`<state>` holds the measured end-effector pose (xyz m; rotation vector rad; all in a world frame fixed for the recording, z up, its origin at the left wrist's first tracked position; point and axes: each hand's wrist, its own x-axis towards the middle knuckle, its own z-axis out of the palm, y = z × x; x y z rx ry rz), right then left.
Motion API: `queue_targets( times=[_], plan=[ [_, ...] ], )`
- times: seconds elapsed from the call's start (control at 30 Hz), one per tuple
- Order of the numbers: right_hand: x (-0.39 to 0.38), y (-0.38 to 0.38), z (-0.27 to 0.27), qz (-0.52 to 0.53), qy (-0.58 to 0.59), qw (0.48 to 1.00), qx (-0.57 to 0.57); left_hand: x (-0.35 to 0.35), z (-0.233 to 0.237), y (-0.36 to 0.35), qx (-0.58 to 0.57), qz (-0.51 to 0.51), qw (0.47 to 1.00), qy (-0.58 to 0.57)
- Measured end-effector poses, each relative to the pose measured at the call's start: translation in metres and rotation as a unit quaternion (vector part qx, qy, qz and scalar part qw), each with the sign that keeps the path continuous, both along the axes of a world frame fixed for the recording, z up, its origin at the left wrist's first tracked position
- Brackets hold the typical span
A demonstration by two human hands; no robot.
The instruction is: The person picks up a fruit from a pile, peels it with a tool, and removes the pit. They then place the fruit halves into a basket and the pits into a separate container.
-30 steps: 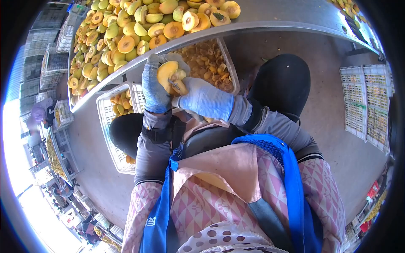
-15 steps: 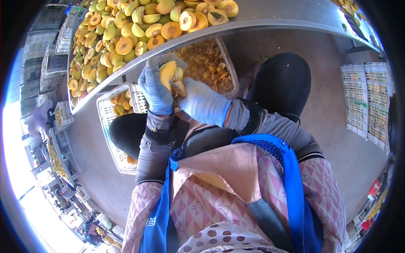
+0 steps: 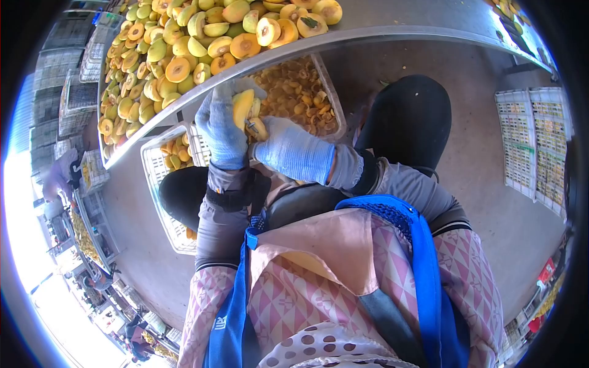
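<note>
My left hand (image 3: 222, 132), in a pale blue-grey knit glove, is closed around a yellow peach half (image 3: 243, 109). Close beside it, my right hand (image 3: 294, 149), gloved in blue and white, has its fingers wrapped round a small metal tool (image 3: 251, 126). The tool's tip meets the fruit; its handle is hidden in the fist. Both hands are just below the table's metal edge. Beyond them lies a heap of cut peaches (image 3: 178, 69), many halves showing their stones or orange flesh.
Under the table edge stands a bin (image 3: 336, 110) of peach scraps. A white crate (image 3: 161, 208) with peach halves is by my left knee. Plastic crates (image 3: 532, 144) stand at the right, more stacks at the left. Another person (image 3: 61, 175) is at far left.
Both hands have shifted slightly left with the peach half. My right wrist has turned a little, and the tool now sits lower against the fruit.
</note>
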<state>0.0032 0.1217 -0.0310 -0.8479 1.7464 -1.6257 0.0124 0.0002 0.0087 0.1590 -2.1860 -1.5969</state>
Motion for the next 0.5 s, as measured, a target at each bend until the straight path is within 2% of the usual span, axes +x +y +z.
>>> queue_targets(
  times=[0.07,0.17,0.27,0.37,0.5],
  plan=[
    [0.003,-0.001,-0.001,-0.078,0.151,0.985,-0.02,-0.001,0.004,-0.001,0.034,0.009,0.998,-0.058],
    [0.006,-0.003,-0.018,-0.07,0.339,0.938,0.007,-0.003,-0.005,0.0,0.199,-0.003,0.979,-0.051],
    [0.012,-0.009,-0.037,-0.1,0.219,0.97,0.035,0.001,-0.001,0.006,0.094,-0.002,0.995,-0.041],
    [0.013,0.001,-0.014,-0.116,0.136,0.977,0.114,0.0,-0.007,0.0,0.203,-0.058,0.976,-0.049],
    [0.013,-0.001,-0.016,-0.121,0.155,0.968,0.156,-0.003,-0.012,-0.006,0.294,-0.03,0.951,-0.093]
  ],
)
